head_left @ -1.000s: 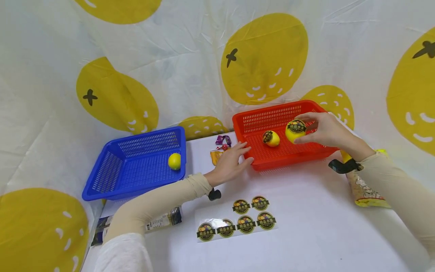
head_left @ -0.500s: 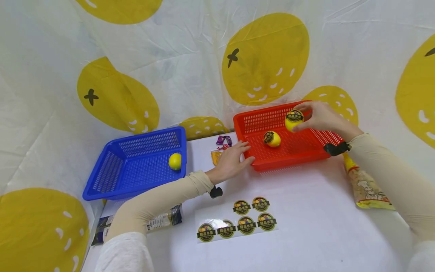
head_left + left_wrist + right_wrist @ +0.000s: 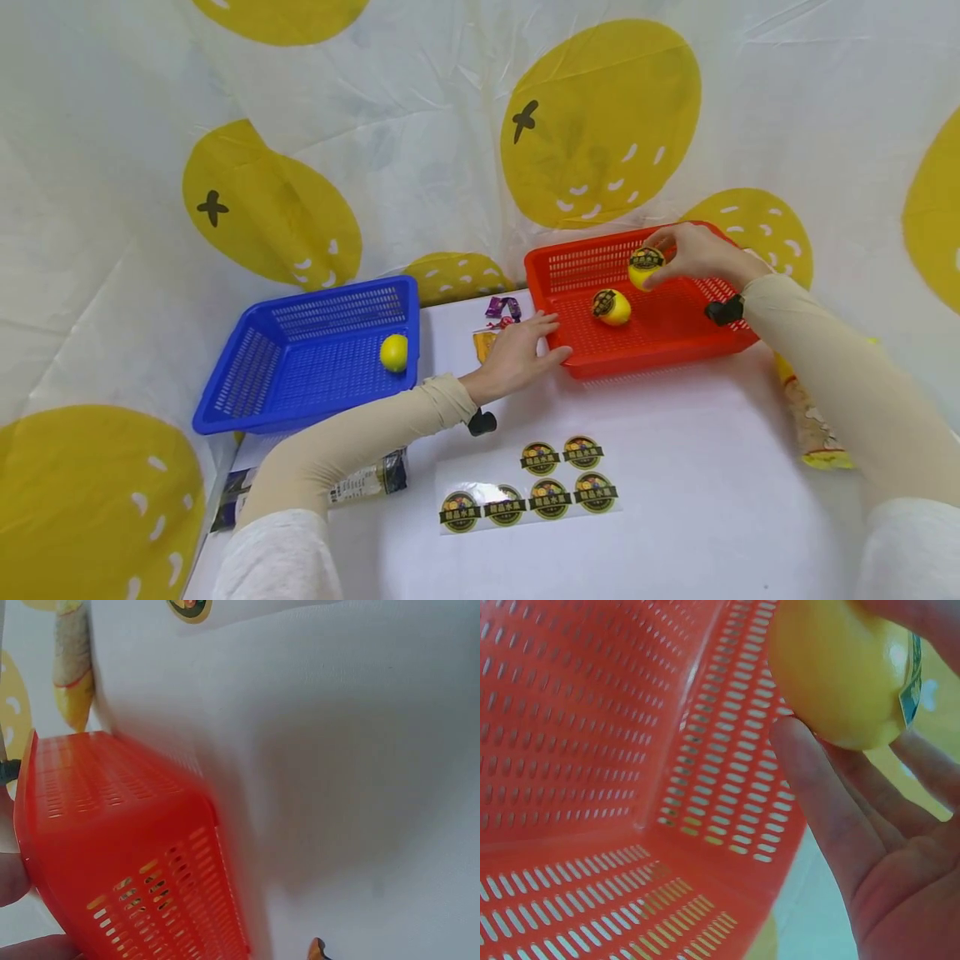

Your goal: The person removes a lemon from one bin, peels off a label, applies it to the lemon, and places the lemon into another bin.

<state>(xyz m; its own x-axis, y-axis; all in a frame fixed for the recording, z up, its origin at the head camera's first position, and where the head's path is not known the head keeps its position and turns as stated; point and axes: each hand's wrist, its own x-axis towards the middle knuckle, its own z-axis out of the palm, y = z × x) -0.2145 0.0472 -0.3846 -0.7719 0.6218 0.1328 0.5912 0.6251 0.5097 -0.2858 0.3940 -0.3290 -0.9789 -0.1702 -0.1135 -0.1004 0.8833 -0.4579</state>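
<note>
My right hand [image 3: 697,250] pinches a yellow lemon [image 3: 643,277] between fingers and thumb, over the back part of the red basket [image 3: 660,325]. A round dark sticker faces up on this lemon; its edge shows in the right wrist view, beside the lemon's smooth skin [image 3: 832,667]. Another lemon [image 3: 618,311] with a similar sticker lies on the red basket's floor. At the basket's left front corner is my left hand [image 3: 517,354], fingers spread and touching the rim. The left wrist view catches two of its fingertips beside the red wall [image 3: 97,817].
A blue basket [image 3: 322,367] at left holds one plain lemon [image 3: 393,353]. In front lies a clear sticker sheet [image 3: 480,475] with several round stickers. Small wrapped candies [image 3: 504,308] lie between the baskets. A long packet [image 3: 360,485] is at left, a yellow-ended bag [image 3: 813,421] at right.
My right hand has carried the lemon slightly back and to the left over the red basket. The left hand keeps its place at the rim. The head view has shifted a little.
</note>
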